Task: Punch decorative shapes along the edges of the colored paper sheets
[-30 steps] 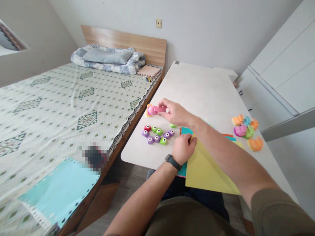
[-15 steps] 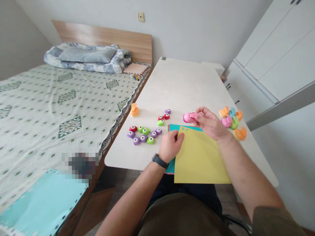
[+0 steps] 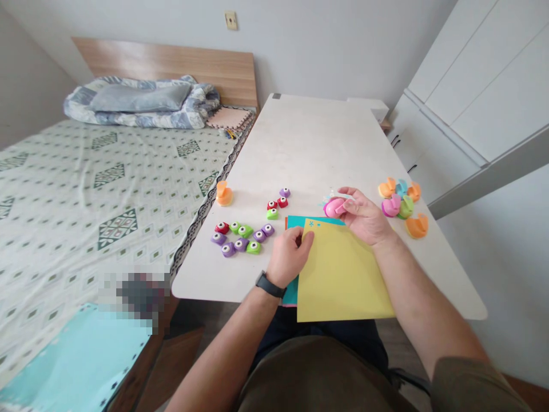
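Note:
My right hand point(image 3: 363, 216) grips a pink craft punch point(image 3: 334, 207) just beyond the top edge of a yellow paper sheet point(image 3: 343, 274). Pale bluish flecks show around the punch, too blurred to name. My left hand point(image 3: 291, 254), with a dark band on its wrist, pinches the sheet's left edge near the top corner. Two small cut-outs show blue in that corner, one shaped like a snowflake. Beneath the yellow sheet lies a teal sheet point(image 3: 292, 293), with edges of other coloured paper peeking out.
Several small purple, green and red punches point(image 3: 244, 231) lie left on the white table point(image 3: 317, 137). An orange punch point(image 3: 223, 194) stands beyond them. Larger punches point(image 3: 391, 206) cluster at the right. A bed point(image 3: 150, 160) adjoins the left side, with a light-blue punched sheet point(image 3: 81, 360) on it.
The pink punch has turned in my right hand and come slightly nearer to me. Pale flecks now show around it. My left hand keeps its hold; the whole view has shifted a little.

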Action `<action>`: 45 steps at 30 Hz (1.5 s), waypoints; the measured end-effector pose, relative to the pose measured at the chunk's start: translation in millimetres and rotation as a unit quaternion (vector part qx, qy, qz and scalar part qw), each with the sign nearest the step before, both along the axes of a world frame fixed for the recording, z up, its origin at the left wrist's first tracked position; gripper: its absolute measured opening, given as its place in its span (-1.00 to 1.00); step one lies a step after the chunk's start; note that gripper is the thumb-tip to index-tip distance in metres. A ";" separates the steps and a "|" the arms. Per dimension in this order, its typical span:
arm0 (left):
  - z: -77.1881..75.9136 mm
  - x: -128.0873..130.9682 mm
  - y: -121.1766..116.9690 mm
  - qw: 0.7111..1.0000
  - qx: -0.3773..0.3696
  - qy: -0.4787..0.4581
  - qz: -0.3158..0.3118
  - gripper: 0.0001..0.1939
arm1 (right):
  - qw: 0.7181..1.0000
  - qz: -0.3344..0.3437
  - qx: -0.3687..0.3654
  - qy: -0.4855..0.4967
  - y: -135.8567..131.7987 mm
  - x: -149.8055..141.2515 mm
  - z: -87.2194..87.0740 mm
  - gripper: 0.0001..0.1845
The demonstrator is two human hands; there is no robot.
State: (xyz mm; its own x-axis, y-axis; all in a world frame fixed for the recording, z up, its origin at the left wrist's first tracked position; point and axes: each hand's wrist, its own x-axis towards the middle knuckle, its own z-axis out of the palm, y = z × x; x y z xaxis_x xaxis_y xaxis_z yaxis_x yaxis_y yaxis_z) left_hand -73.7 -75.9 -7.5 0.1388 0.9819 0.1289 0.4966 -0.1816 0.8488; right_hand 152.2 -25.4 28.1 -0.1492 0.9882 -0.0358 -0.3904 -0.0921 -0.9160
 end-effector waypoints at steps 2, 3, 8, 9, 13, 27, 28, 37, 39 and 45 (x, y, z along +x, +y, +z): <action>0.9 0.3 -0.5 1.000 0.001 -0.002 0.000 -0.61 | 1.000 -0.020 -0.007 -0.009 2.9 -1.3 -1.1 -0.54; 1.4 0.4 -0.6 1.000 0.002 -0.003 0.000 -0.60 | 0.999 -0.031 -0.011 -0.021 4.4 -2.6 -2.1 -0.57; 3.2 1.4 -0.4 1.000 0.004 -0.004 -0.002 -0.58 | 0.988 -0.100 -0.010 -0.121 9.1 -14.4 -12.8 -0.67; 3.2 1.5 -0.3 1.000 0.003 -0.003 -0.002 -0.58 | 0.983 -0.107 -0.007 -0.147 9.5 -17.1 -15.2 -0.68; 2.5 1.7 -0.4 1.000 0.005 -0.002 -0.003 -0.58 | 0.971 -0.116 0.014 -0.211 10.1 -24.5 -21.7 -0.71; 2.4 2.0 -0.4 1.000 -0.004 0.003 -0.004 -0.60 | 0.963 -0.063 0.039 -0.260 13.7 -21.0 -19.9 -0.69; 2.3 1.9 -0.4 1.000 -0.005 0.002 -0.004 -0.60 | 0.962 -0.052 0.034 -0.265 13.6 -22.2 -19.7 -0.68; 2.8 2.2 0.0 1.000 0.014 0.016 -0.002 -0.58 | 0.918 0.003 0.061 -0.392 7.9 -27.3 -20.3 -0.66; 2.9 2.5 0.1 1.000 0.017 0.018 -0.003 -0.58 | 0.893 -0.018 0.076 -0.442 6.6 -27.3 -18.5 -0.67; 3.2 2.8 -0.1 1.000 0.014 0.016 -0.003 -0.58 | 0.878 -0.046 0.069 -0.472 3.9 -23.5 -15.0 -0.84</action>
